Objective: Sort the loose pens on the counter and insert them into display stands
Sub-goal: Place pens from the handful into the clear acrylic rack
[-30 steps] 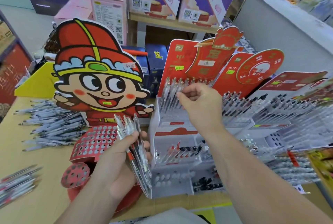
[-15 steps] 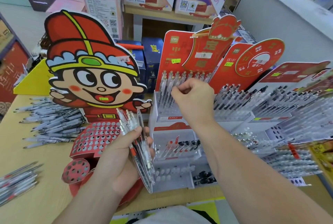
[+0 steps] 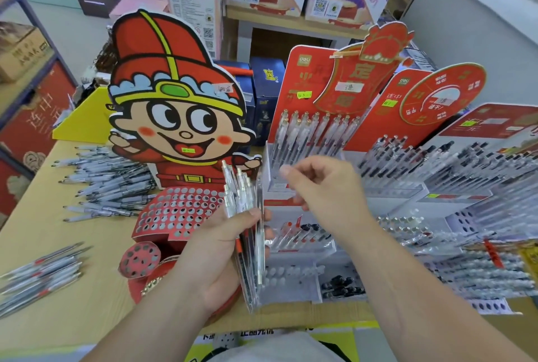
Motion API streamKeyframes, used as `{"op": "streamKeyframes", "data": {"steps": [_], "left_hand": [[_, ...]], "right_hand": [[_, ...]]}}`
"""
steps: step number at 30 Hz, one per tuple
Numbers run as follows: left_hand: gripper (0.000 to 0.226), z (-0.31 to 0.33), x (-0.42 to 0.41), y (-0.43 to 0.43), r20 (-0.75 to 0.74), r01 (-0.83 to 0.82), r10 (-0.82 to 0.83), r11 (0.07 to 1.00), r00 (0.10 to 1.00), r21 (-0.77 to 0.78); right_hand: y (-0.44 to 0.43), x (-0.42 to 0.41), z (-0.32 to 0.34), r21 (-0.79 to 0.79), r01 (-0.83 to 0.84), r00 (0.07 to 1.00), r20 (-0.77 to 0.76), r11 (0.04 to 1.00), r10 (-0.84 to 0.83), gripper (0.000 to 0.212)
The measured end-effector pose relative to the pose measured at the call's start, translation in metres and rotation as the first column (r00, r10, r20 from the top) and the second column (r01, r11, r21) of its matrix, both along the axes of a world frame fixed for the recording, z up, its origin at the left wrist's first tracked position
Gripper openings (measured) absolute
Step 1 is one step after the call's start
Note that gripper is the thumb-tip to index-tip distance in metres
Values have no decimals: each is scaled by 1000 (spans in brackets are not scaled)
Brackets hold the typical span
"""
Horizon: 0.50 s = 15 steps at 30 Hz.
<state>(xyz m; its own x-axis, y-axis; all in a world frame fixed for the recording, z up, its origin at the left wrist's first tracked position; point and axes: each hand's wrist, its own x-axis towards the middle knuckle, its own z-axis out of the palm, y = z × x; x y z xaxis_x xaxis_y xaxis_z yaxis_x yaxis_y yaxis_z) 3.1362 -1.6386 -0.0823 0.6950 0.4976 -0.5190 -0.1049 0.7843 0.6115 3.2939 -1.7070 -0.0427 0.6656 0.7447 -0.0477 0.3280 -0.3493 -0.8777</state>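
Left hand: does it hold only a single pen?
No, the left hand grips a whole bundle of clear pens, fanned out above its fingers.

The red display stand (image 3: 294, 85) bears a "deli" logo in its top corner and a big "定"; the dial stand (image 3: 387, 123) beside it reads "deli" and "连中".
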Motion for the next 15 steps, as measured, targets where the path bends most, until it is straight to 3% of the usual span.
{"op": "streamKeyframes", "data": {"steps": [3,8,13,15], "left_hand": [[22,4,1,-5,15,31,-32,997,999,68],[28,9,5,-9,21,60,-62,996,998,73],[15,10,6,-9,-13,102,-102,994,995,30],[27,9,6,-8,-18,104,-104,994,994,36]], "right_hand": [[-1,-13,0,-87,-144,960,-253,986,118,22],[-5,-11,0,-72,-91,907,-417,993,53,16],[-10,2,10,118,174,824,-561,978,-79,12],[-14,10,15,188,250,812,-574,950,-100,13]]}}
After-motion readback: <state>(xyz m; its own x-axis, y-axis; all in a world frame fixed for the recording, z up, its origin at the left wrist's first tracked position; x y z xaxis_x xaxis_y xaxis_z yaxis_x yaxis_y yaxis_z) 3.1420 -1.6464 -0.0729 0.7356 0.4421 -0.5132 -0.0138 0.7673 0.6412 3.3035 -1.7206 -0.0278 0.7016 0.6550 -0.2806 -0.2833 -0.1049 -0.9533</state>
